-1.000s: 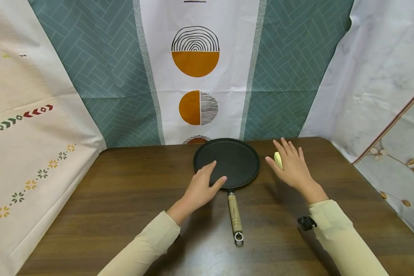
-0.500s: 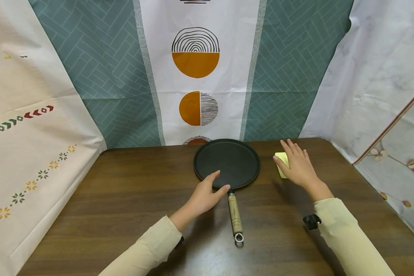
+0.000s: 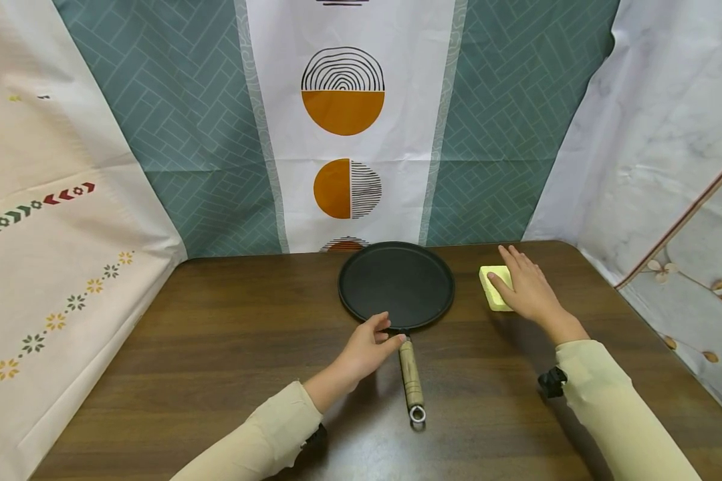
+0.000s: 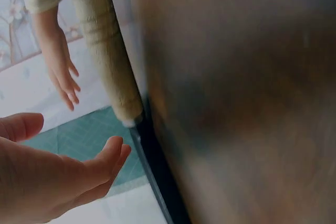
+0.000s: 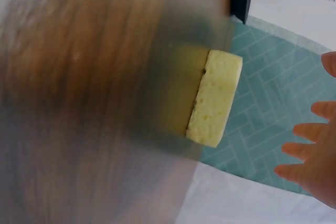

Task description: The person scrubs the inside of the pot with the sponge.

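Observation:
A round black flat pan (image 3: pixel 396 284) lies on the wooden table, its wooden handle (image 3: pixel 410 377) pointing toward me. My left hand (image 3: pixel 361 354) hovers by the pan's near rim, its thumb and loosely bent fingers at the handle's upper end. In the left wrist view a gap shows between that hand (image 4: pixel 63 174) and the handle (image 4: pixel 107 51). Right of the pan lies a pale yellow sponge (image 3: pixel 495 292). Over its right part stretches my right hand (image 3: pixel 529 290) with extended fingers. The right wrist view shows the sponge (image 5: pixel 215 98) on the table, apart from the right hand's fingers (image 5: pixel 302 150).
The dark wooden table (image 3: pixel 234 347) reaches to a green and white patterned cloth (image 3: pixel 204 133) behind it. A cream cloth (image 3: pixel 66 267) hangs at the left, a marbled white one (image 3: pixel 668 133) at the right. A metal ring (image 3: pixel 417 414) ends the pan handle.
My left hand has moved back and slightly right, from over the pan to its handle's upper end, fingers bending more. My right hand has shifted right, uncovering more of the sponge. Pan and sponge stay put.

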Demonstrator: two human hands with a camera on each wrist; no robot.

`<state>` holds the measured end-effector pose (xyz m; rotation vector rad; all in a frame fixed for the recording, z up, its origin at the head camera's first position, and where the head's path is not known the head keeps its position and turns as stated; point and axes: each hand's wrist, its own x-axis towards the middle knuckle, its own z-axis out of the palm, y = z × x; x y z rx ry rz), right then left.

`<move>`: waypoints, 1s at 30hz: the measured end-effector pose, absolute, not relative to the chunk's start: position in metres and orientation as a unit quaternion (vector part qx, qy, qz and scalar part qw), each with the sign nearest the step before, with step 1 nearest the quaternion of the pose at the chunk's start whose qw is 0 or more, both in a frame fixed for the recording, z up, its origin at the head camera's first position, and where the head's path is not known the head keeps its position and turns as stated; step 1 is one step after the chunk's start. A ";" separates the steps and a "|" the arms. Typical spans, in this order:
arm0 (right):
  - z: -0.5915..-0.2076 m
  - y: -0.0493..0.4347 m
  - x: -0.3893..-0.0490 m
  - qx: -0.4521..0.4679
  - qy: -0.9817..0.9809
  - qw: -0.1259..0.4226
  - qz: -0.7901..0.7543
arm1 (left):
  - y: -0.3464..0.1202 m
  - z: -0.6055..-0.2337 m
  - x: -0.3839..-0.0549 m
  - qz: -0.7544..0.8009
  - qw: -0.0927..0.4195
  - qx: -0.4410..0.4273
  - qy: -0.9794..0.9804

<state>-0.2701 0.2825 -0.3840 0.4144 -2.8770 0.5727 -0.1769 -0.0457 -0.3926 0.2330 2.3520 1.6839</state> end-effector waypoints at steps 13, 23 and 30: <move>-0.398 0.297 -0.280 0.148 -0.971 0.056 0.182 | -0.034 -0.403 -0.167 0.677 0.156 0.003 0.719; -0.408 0.298 -0.291 0.155 -0.974 0.017 0.166 | -0.028 -0.413 -0.164 0.706 0.158 -0.014 0.691; -0.414 0.297 -0.296 0.156 -0.976 0.008 0.152 | -0.026 -0.412 -0.161 0.706 0.157 -0.016 0.691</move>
